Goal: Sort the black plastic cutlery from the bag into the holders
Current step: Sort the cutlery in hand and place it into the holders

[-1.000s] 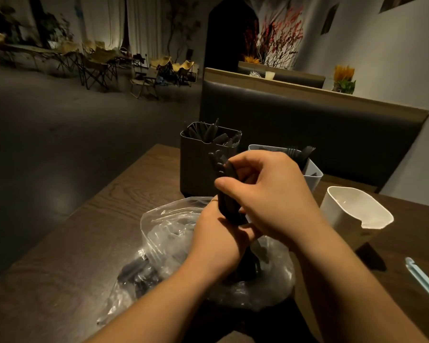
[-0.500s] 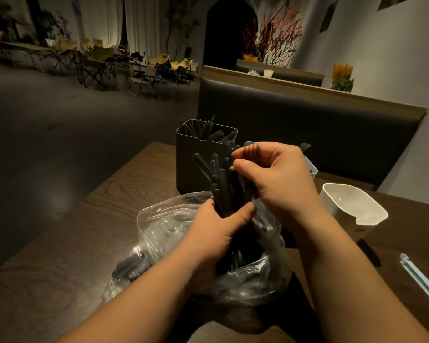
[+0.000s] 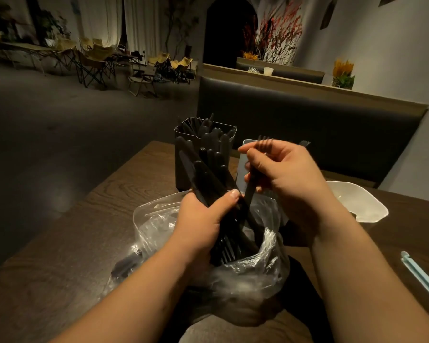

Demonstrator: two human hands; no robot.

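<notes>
A clear plastic bag lies on the wooden table with black cutlery inside. My left hand grips a bundle of black knives standing up out of the bag. My right hand pinches a single black fork, tines up, beside the bundle. Behind them stands a dark holder full of black cutlery. A light holder with forks is mostly hidden by my right hand. A white holder sits at the right.
A pale blue strip lies near the table's right edge. A dark padded bench back runs behind the table. Folding chairs stand across the dim floor on the left.
My right hand has drawn one fork out of the bundle and lifted it up and to the right. My left hand has raised the bundle, which fans out wider.
</notes>
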